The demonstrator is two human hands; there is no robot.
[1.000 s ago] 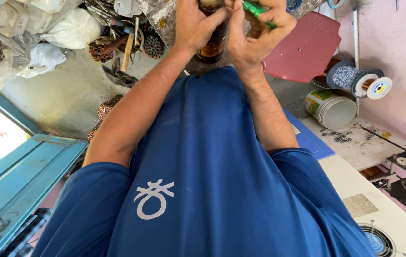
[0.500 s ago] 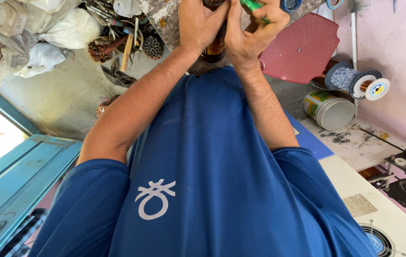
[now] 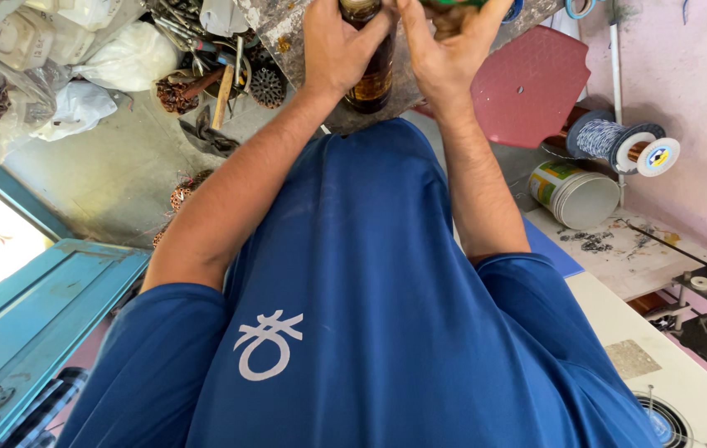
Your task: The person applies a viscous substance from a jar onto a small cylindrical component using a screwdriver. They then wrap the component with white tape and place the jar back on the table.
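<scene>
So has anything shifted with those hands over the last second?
Barely. Both hands have crept toward the top edge, so the green tool is nearly out of view. The left hand keeps its grip on the brown glass bottle; the right hand stays beside it.

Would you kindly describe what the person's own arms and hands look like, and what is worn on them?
Both arms are bare from above the elbow down. The left hand and right hand wear no gloves, and no watch or ring shows. Short sleeves of a dark blue T-shirt cover the upper arms; it bears a white emblem.
</scene>
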